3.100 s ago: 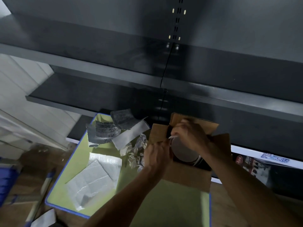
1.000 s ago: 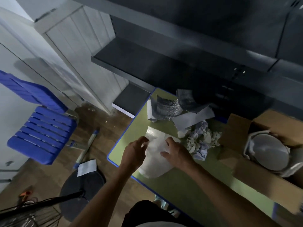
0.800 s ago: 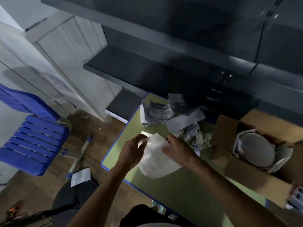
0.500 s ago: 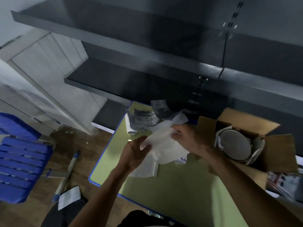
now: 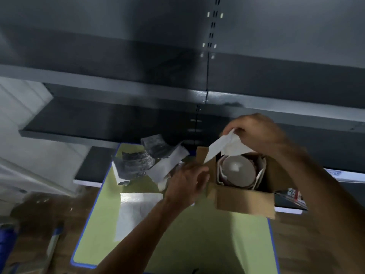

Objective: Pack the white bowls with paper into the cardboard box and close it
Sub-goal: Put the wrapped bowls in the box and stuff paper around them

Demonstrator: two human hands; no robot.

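Observation:
An open cardboard box (image 5: 244, 200) stands on the green table (image 5: 197, 242) at the right. Inside it lies a white bowl (image 5: 238, 172) with paper tucked round its sides. My right hand (image 5: 256, 133) pinches the top of a white paper sheet (image 5: 227, 146) above the box's far edge. Stretched down to the left, the sheet ends at my left hand (image 5: 187, 180), which holds its lower end beside the box's left flap.
Printed and white paper sheets (image 5: 146, 161) lie at the table's far left. Another white sheet (image 5: 136, 212) lies flat on the left half. Dark shelves (image 5: 138, 89) run behind and above the table. A magazine (image 5: 292, 196) lies right of the box.
Both hands lifted a white sheet off the table's left side and carried it right to the box. The view swung back from the floor and blue chair to the box.

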